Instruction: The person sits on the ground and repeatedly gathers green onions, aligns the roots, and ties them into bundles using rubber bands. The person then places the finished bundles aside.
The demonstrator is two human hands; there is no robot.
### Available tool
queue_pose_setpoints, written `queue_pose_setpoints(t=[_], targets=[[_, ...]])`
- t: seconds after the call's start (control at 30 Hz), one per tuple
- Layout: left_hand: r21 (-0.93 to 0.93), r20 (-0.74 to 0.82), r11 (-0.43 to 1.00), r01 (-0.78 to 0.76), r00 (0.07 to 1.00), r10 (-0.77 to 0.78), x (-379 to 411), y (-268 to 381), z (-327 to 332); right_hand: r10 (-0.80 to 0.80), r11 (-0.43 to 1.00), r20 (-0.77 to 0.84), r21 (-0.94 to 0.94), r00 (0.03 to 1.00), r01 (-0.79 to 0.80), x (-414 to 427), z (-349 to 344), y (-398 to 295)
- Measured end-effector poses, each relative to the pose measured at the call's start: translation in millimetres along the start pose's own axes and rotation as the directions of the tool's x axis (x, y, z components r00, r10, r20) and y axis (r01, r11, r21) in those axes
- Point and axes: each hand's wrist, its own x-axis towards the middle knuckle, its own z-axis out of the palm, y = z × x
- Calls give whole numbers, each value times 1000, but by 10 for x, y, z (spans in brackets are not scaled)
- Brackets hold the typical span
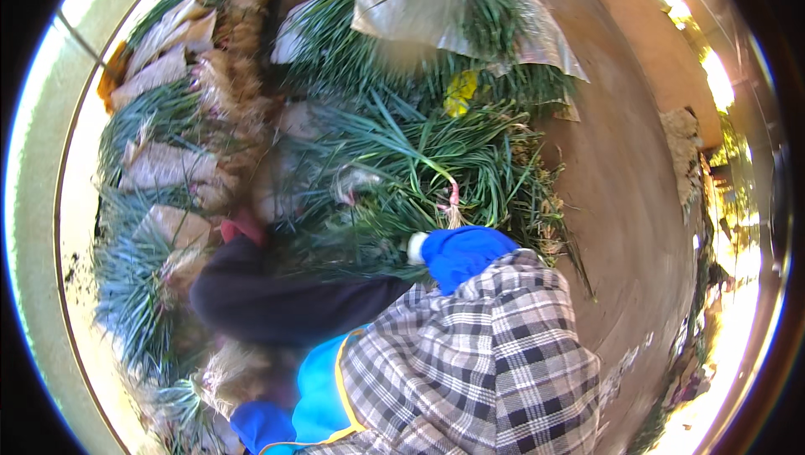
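My right hand (416, 247) shows only as a small white patch, seemingly a glove, at the edge of a blue sleeve cuff (468, 254); its fingers are hidden. Just beyond that cuff lies a spring onion (453, 194) with a pinkish bulb, pale roots and long green leaves. Whether my hand touches it is unclear. It rests over a heap of loose green onions (484, 165). At the lower left, another blue cuff (261, 427) covers my left hand, beside a bundle of onions with pale roots (233, 376). I cannot see what those fingers do.
Bundled onions with wrapped middles (170, 165) line the left side, roots inward. A plastic sheet (415, 14) covers more greens at the top, near a yellow scrap (460, 93). My bent dark-trousered leg (277, 304) lies between. Brown floor (610, 172) stretches along the right.
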Motion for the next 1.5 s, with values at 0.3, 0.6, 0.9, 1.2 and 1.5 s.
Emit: queue_pose_setpoints(t=[0.3, 0.6, 0.9, 1.2, 1.5], targets=[[35, 62, 996, -86, 995, 84, 339, 322, 71, 32, 998, 214, 42, 976, -42, -1852, 746, 926], [-66, -89, 955, -288, 955, 282, -54, 919, -491, -46, 999, 346, 28, 937, 38, -1274, 23, 1123], [-360, -285, 749, -557, 830, 480, -1031, 924, -2086, -866, 499, 286, 433, 411, 751, -676, -2004, 344], [-681, -588, 647, -342, 782, -205, -940, -782, -2179, -768, 598, -483, -302, 422, 743, 800, -4261, -2806], [-728, -587, 617, -300, 738, -334, -977, -882, -2071, -818, 526, -172, -609, 549, 593, 1803, -2057, -4983]])
